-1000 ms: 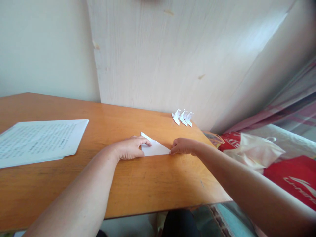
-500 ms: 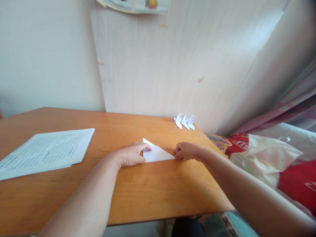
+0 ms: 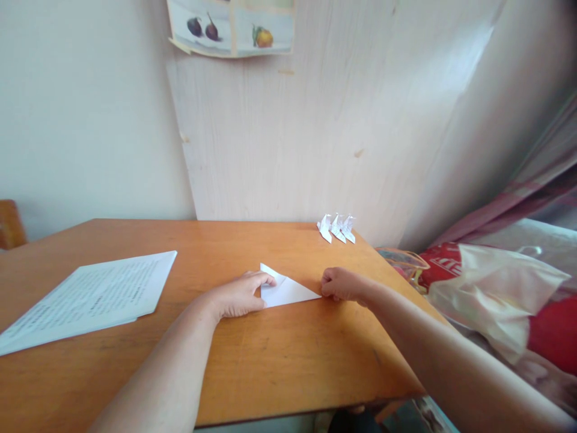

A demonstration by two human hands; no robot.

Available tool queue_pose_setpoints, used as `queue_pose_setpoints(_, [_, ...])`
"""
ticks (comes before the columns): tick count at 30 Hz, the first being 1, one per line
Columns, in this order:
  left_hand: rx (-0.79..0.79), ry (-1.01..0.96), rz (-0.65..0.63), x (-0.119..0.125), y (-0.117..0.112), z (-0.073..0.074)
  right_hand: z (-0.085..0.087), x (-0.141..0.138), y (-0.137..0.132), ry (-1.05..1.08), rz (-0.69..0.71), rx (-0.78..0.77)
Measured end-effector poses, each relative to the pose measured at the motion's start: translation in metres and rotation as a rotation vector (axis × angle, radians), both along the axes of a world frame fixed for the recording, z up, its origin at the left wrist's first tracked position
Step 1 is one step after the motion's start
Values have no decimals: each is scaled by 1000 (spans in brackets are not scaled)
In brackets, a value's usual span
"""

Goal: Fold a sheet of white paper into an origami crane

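Left hand (image 3: 241, 294) spread on folded paper (image 3: 288, 292), right hand (image 3: 341, 285) curled at its tip, grip unclear; I fear tugging could skew it.

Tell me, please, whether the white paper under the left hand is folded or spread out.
Folded: the white paper lies on the table as a triangle, with a faint crease line near the left hand.

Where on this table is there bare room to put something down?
Free: the back strip between the printed sheets and the three folded figures, and the front stretch between the forearms, nearer than the folded paper. Crowded: the middle, with left hand on that paper, right hand at its tip.
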State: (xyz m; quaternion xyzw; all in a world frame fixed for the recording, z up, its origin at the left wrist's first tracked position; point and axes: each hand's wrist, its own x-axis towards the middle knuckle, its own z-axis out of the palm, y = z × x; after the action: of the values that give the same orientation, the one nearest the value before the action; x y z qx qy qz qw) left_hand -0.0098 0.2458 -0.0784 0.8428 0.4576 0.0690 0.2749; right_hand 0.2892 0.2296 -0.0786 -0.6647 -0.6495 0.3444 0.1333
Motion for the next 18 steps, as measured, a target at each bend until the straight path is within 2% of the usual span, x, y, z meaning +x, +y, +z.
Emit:
queue_pose_setpoints(7, [40,-1,10,2,-3,1,2,-10,9,112,-106,39])
queue_pose_setpoints(12, [69,-46,6,3,-6,0,1,-36,23,149,-126,217])
queue_pose_setpoints(15, [106,-55,16,3,-7,0,-6,-49,26,103,-150,347])
queue_pose_setpoints(18, [142,-53,20,3,-7,-1,-14,-51,23,49,-132,406])
